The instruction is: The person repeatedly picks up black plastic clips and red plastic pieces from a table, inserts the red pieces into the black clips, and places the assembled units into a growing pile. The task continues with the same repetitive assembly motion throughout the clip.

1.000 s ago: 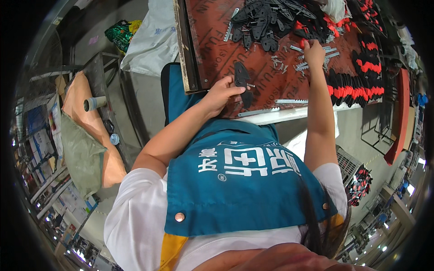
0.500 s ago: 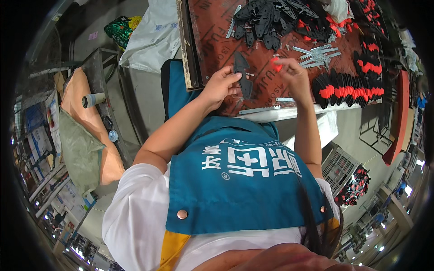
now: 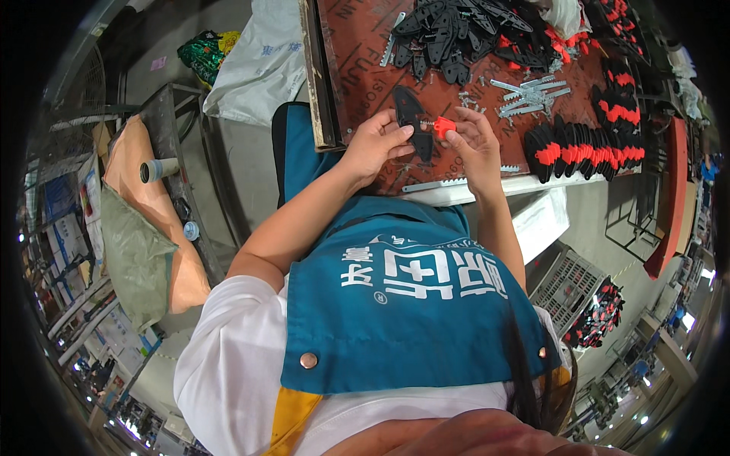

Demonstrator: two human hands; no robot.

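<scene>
My left hand (image 3: pixel 371 150) grips a black plastic handle shell (image 3: pixel 409 105) by its near side, thumb on top. A small spring (image 3: pixel 428 122) shows at the shell's middle. Between the thumb and fingers of my right hand (image 3: pixel 479 148) is a red plastic piece (image 3: pixel 442 128), held at the shell's right edge beside the spring. Whether the two parts touch, I cannot tell. Just beyond lie loose small springs (image 3: pixel 468 100) and a heap of toothed metal blades (image 3: pixel 531 94). One long blade (image 3: pixel 433 185) rests along the table's near edge.
A pile of black shells (image 3: pixel 449 34) covers the far part of the red-brown table (image 3: pixel 357 76). Black-and-red pieces stand in a row (image 3: pixel 582 152) at the right. A white sack (image 3: pixel 262 68) lies left of the table; a grey crate (image 3: pixel 566 292) is at the lower right.
My right hand has moved left and nearer with the red piece, bringing it to the shell. The shell has tilted and shifted slightly right in my left hand.
</scene>
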